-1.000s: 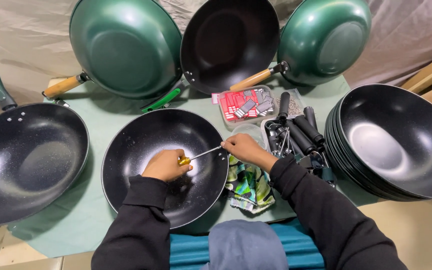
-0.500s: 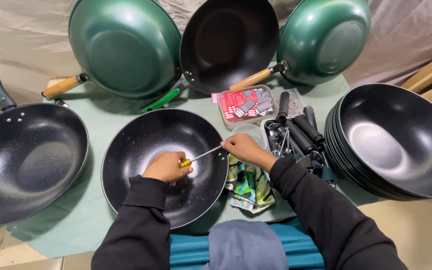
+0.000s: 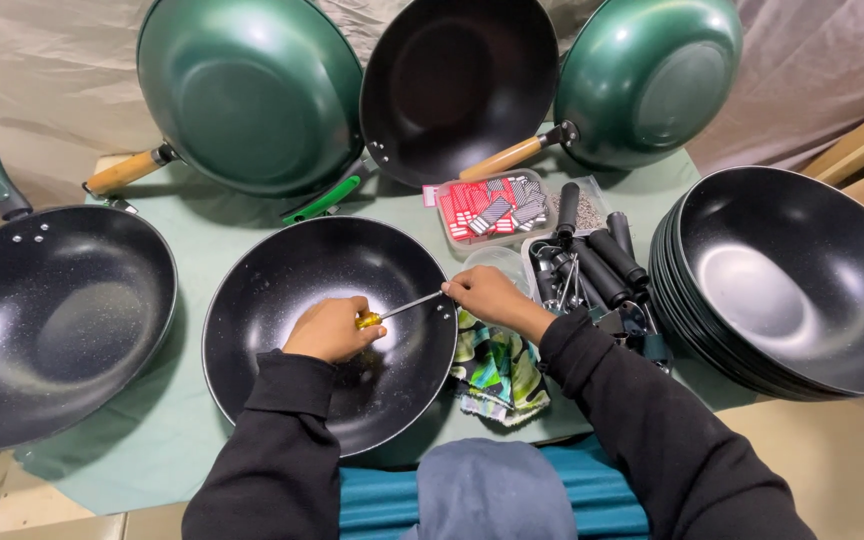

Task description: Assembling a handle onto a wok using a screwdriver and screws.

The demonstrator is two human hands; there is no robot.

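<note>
At the far left a black wok with a dark green handle is lying on the green-covered counter, well apart from the hands; behind it a green wok with a wooden handle is leaning bottom-out against the backdrop. In the middle, a handleless black wok is sitting just in front of the person; the left hand is closing around the yellow grip of a screwdriver inside the bowl, the shaft pointing right toward the rim. The right hand is pinching at that rim where the driver's tip is meeting it, fingers narrowed on something too small to make out, probably a screw or fitting. Judging from this, the fastening is going best if the shaft is kept square to the wok's wall and the left hand is pressing along its line while turning; the right hand is doing well to be steadying the rim so the tip is not slipping and scratching the dark coating. Beneath the right wrist a patterned cloth is lying beside the wok; further right a clear tray of small red and grey pieces and a box of black handles are waiting; a stack of black woks is standing at the far right.
</note>
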